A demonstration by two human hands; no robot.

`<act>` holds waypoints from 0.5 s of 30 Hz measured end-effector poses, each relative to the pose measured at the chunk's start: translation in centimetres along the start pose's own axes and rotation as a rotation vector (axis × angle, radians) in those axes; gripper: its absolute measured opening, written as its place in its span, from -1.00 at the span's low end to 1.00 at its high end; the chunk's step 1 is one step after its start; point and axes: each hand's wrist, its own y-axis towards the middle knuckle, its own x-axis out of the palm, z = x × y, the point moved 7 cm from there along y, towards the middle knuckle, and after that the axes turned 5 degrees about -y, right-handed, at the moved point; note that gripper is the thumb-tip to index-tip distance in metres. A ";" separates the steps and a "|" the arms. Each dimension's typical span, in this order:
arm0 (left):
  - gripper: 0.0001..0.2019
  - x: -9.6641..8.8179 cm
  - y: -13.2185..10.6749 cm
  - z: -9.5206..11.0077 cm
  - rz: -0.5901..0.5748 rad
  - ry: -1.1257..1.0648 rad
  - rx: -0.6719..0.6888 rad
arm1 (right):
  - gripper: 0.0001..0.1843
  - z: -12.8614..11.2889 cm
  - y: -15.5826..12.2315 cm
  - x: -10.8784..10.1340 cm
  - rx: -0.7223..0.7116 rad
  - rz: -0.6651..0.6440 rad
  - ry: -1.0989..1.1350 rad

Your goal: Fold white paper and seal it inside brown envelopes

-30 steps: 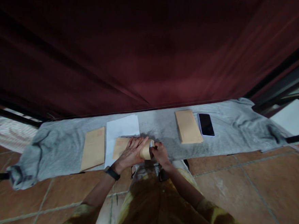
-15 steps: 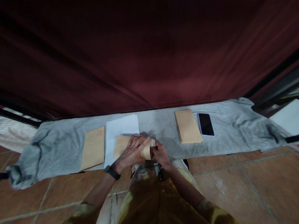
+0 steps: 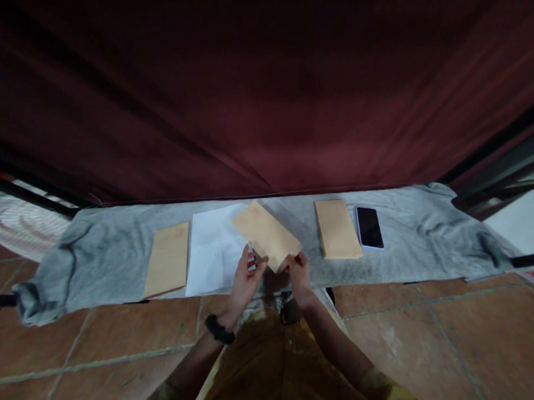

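A brown envelope [image 3: 265, 233] is lifted off the grey cloth [image 3: 107, 256] and held between both hands, tilted with its far end up and left. My left hand [image 3: 244, 279] grips its near edge from the left, thumb on top. My right hand [image 3: 299, 275] pinches the near right corner. A white sheet of paper [image 3: 211, 249] lies on the cloth just left of the hands. A black band is on my left wrist.
A second brown envelope [image 3: 168, 259] lies left of the white sheet. A stack of brown envelopes [image 3: 337, 228] and a dark phone [image 3: 368, 226] lie to the right. A dark red curtain [image 3: 256, 89] hangs behind. Tiled floor [image 3: 445, 334] is in front.
The envelope was flat on the white sheet under my left palm, with my right hand at its end. Now both hands have lifted it off the cloth and hold it tilted in the air.
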 end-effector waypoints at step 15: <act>-0.30 7.0 -0.2 -2.6 -0.033 -0.527 -0.366 | -0.63 0.6 -0.3 -2.7 -0.037 0.105 0.047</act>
